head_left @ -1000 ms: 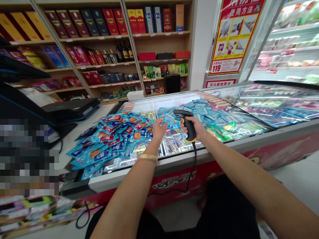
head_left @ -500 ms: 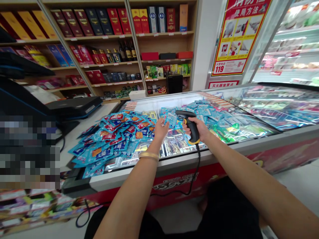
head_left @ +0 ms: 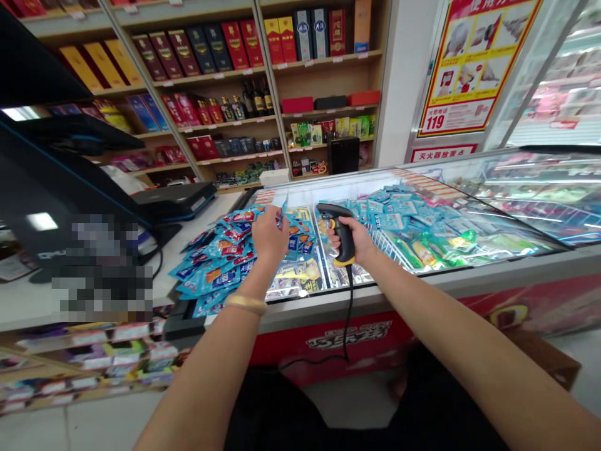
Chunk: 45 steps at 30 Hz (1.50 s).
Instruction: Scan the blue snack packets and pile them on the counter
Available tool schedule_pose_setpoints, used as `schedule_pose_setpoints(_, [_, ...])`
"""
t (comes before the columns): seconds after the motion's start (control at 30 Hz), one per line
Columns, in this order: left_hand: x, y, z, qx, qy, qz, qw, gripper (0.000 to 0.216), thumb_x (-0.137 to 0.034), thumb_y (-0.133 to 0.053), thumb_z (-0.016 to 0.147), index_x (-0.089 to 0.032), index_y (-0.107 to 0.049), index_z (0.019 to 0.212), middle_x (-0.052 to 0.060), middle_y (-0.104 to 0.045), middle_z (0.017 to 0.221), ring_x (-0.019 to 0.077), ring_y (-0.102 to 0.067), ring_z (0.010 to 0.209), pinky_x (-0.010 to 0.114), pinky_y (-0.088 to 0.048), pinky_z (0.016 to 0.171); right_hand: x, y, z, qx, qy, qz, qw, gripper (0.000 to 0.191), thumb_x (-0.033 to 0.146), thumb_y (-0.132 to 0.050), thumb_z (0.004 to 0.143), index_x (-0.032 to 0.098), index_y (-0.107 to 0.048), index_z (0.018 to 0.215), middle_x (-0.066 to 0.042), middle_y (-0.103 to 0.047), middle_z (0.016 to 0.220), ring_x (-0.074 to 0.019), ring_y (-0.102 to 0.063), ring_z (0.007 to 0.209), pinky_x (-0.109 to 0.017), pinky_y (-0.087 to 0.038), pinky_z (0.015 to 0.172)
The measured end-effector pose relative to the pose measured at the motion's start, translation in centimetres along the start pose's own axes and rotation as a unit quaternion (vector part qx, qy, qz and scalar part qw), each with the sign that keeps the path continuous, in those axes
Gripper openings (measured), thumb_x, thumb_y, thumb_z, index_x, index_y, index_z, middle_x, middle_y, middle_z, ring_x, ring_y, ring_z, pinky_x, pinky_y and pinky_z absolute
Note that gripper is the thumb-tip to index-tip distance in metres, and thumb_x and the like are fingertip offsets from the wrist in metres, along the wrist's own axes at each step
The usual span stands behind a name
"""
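Observation:
My right hand (head_left: pixel 353 237) is wrapped round the grip of a black and yellow barcode scanner (head_left: pixel 346 241), its head facing left. A cable runs down from it over the freezer's front. My left hand (head_left: pixel 271 235), its wrist in a gold-coloured bangle (head_left: pixel 246 304), is over a pile of blue snack packets (head_left: pixel 216 269). Its fingers are closed on a blue packet (head_left: pixel 284 208), of which only an edge shows. To the right, beyond the scanner, more blue packets (head_left: pixel 389 207) lie spread on the glass top.
The packets lie on a chest freezer (head_left: pixel 319 299) with frozen goods under its glass. At left, a counter (head_left: pixel 178 263) bears a black checkout terminal (head_left: pixel 61 181). Shelves (head_left: pixel 328 59) with boxes and bottles stand behind. A red fire-safety poster (head_left: pixel 479 69) hangs at right.
My left hand has moved left with the packet, from near the scanner to over the left pile. The scanner has shifted slightly left. The view has turned a little to the left.

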State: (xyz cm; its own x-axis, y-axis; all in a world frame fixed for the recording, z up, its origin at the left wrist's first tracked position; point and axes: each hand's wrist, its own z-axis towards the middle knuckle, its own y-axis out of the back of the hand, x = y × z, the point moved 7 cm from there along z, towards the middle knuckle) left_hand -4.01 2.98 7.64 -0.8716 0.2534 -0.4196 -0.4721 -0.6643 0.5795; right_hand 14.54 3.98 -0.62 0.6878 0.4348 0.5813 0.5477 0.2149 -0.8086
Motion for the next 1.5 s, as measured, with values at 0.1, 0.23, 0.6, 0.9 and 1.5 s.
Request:
schedule_pose_setpoints(0.1, [1.9, 2.1, -0.5, 0.023, -0.055, 0.115, 0.992, 0.008, -0.022, -0.050, 0.086, -0.022, -0.057, 0.087, 0.010, -0.069, 0.094, 0.0290, -0.061, 0.099, 0.042, -0.043, 0.089, -2.0, -1.3, 1.1, 0.014, -0.022, -0.014, 1.000, 0.014, 0.029, -0.058, 0.084, 0.017, -0.054, 0.086, 0.000, -0.055, 0.063, -0.0087, -0.045, 0.048, -0.017, -0.040, 0.041])
schedule_pose_setpoints(0.23, [2.8, 1.6, -2.4, 0.110, -0.109, 0.177, 0.972, 0.009, -0.022, -0.059, 0.078, -0.023, -0.060, 0.087, 0.011, -0.071, 0.106, 0.0327, -0.059, 0.110, 0.047, -0.040, 0.096, -3.2, -1.7, 1.4, 0.016, -0.040, -0.029, 0.999, 0.011, 0.028, -0.058, 0.083, 0.018, -0.053, 0.084, -0.001, -0.057, 0.063, -0.0097, -0.046, 0.048, -0.019, -0.040, 0.041])
schedule_pose_setpoints(0.6, [2.4, 1.1, -3.2, 0.080, -0.097, 0.151, 0.981, 0.029, -0.042, -0.064, 0.080, -0.021, -0.063, 0.100, 0.015, -0.065, 0.119, 0.0359, -0.055, 0.115, 0.049, -0.039, 0.099, -2.9, -1.3, 1.1, 0.008, -0.042, -0.044, 0.998, 0.013, 0.029, -0.059, 0.083, 0.017, -0.054, 0.084, -0.001, -0.055, 0.063, -0.0095, -0.046, 0.048, -0.018, -0.040, 0.041])
schedule_pose_setpoints(0.9, [-3.6, -2.9, -2.6, 0.057, -0.099, 0.051, 0.992, 0.022, -0.028, -0.061, 0.084, -0.020, -0.064, 0.104, 0.013, -0.068, 0.112, 0.0314, -0.059, 0.111, 0.043, -0.041, 0.095, 3.3, 2.9, -1.5, -0.028, 0.032, -0.032, 0.999, 0.011, 0.028, -0.057, 0.083, 0.017, -0.054, 0.085, -0.002, -0.056, 0.063, -0.0095, -0.046, 0.048, -0.018, -0.041, 0.041])
schedule_pose_setpoints(1.5, [-17.9, -19.8, -5.0, 0.265, -0.179, -0.059, 0.946, 0.052, -0.020, -0.050, 0.091, -0.018, -0.048, 0.143, 0.016, -0.055, 0.145, 0.0332, -0.036, 0.146, 0.056, -0.021, 0.121, 12.3, 10.5, -7.8, -0.108, 0.169, -0.001, 0.980, 0.018, 0.034, -0.060, 0.080, 0.019, -0.051, 0.085, 0.001, -0.052, 0.064, -0.0086, -0.046, 0.047, -0.018, -0.042, 0.041])
